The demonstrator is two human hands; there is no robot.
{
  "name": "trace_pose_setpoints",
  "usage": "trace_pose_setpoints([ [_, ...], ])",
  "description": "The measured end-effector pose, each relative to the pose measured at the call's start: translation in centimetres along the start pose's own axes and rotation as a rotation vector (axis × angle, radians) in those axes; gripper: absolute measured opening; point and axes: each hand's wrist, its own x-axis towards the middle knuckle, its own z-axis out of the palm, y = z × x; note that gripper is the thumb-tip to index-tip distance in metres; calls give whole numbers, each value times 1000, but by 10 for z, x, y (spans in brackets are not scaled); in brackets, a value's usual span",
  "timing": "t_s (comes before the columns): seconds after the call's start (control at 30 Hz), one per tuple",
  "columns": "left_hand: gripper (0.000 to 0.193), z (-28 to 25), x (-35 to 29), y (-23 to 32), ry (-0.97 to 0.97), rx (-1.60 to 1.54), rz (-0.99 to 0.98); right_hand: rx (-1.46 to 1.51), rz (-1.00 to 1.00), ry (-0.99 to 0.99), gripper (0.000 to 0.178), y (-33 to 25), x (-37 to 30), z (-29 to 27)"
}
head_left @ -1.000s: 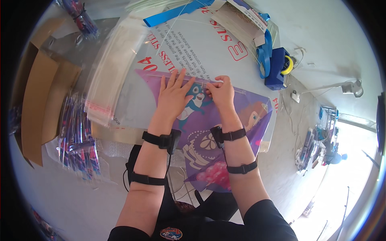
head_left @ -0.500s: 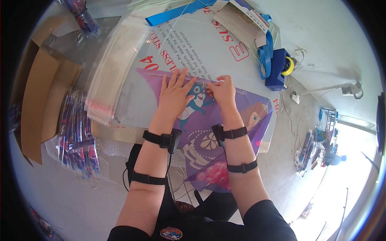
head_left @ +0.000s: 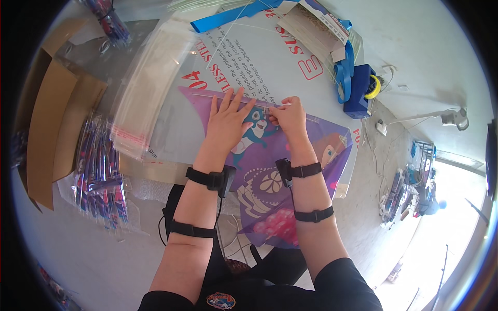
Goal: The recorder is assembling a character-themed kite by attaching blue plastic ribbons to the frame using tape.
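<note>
A purple printed kite [head_left: 264, 179] lies over the near part of the table, its lower end hanging off the edge toward my lap. Along its far edge runs a thin pale rod [head_left: 207, 96]. My left hand [head_left: 225, 122] rests flat on the kite near that edge, fingers spread. Close to its right, my right hand [head_left: 290, 116] pinches a small clear fitting [head_left: 266, 110] at the rod, thumb against forefinger. The fingertips partly hide the fitting.
A stack of clear plastic sleeves [head_left: 150, 88] lies left on the table. Packed bundles [head_left: 101, 181] and an open cardboard box [head_left: 67, 119] stand farther left. At the far right are a blue tape dispenser [head_left: 358, 96], blue strap [head_left: 342, 78] and a box of thin sticks [head_left: 316, 31].
The view has shifted very slightly. Both hands keep their places on the kite, the left flat and the right pinching at the rod.
</note>
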Motion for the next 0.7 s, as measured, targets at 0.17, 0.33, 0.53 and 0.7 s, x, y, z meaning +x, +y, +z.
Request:
trace_pose_setpoints([
  [0.17,59,0,1,0,7,-7,2,-66,-33,8,40,-4,1,0],
  [0.33,61,0,0,-1,-50,16,2,-172,-2,2,41,-13,2,2],
  [0.53,61,0,2,-1,-46,-2,-8,-336,43,-125,46,-22,13,-5],
  [0.7,61,1,0,-3,-36,-18,-11,-535,-29,-185,49,-19,23,-14],
])
